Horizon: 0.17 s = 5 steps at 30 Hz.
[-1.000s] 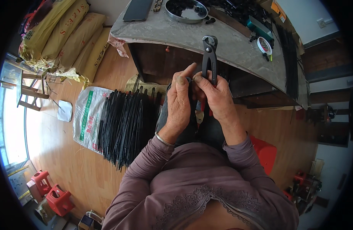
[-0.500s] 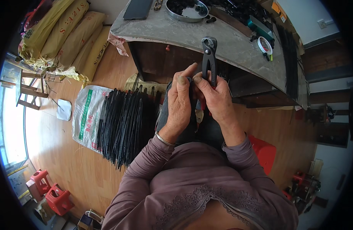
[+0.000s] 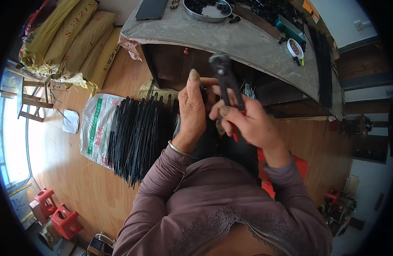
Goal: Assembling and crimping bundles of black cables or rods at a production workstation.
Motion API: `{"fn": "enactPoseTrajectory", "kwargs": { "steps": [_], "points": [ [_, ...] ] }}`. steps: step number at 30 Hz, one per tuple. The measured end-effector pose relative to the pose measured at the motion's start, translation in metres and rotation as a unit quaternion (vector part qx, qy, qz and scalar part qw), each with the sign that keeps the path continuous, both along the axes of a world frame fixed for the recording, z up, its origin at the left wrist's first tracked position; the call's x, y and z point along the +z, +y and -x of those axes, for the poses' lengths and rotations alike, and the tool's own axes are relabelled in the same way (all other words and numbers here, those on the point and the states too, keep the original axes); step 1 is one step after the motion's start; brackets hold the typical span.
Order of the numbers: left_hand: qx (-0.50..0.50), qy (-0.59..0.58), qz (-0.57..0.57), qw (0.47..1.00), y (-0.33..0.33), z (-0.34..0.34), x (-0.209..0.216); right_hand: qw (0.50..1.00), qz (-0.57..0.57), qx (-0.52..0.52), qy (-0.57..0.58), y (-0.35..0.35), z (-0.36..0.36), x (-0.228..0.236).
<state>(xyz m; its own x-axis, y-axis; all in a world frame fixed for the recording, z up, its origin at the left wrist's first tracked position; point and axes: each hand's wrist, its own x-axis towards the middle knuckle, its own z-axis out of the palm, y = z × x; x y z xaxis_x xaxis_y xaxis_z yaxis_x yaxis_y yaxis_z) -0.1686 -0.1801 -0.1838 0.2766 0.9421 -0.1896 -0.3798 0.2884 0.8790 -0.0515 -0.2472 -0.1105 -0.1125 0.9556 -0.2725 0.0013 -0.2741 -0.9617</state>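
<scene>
My right hand (image 3: pixel 250 121) grips a pair of dark pincers (image 3: pixel 225 79) with red on the handles. Their jaws point up and away, a little blurred, in front of the table's near edge. My left hand (image 3: pixel 192 106) is beside them, thumb raised and the other fingers curled toward the right. A small dark piece shows at its fingers, but its kind is hidden. To the left of my legs lies a thick bundle of long thin black rods (image 3: pixel 134 141).
A grey-topped table (image 3: pixel 175 34) stands ahead, bearing a metal bowl (image 3: pixel 207 17) of black parts, a phone (image 3: pixel 151 9) and a green box (image 3: pixel 289 29). Yellow-brown sacks (image 3: pixel 72 42) are stacked far left. A white woven sack (image 3: pixel 92 128) lies under the rods. Red stools (image 3: pixel 66 222) stand lower left.
My right hand has drawn back to the right, tilting the pincers to the left and lowering their jaws. My left hand has shifted slightly left, its thumb now raised; the hands are farther apart.
</scene>
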Motion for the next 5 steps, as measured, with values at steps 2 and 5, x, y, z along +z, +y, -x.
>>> {"fn": "enactPoseTrajectory", "kwargs": {
  "steps": [2,5],
  "points": [
    [-0.012,-0.029,-0.011,0.999,0.003,0.002,-0.003,0.998,0.045,0.031,-0.007,-0.008,-0.016,0.013],
    [-0.038,-0.065,0.001,0.997,0.007,0.0,-0.006,0.986,0.133,0.1,0.014,-0.021,-0.039,0.011]
  ]
}}
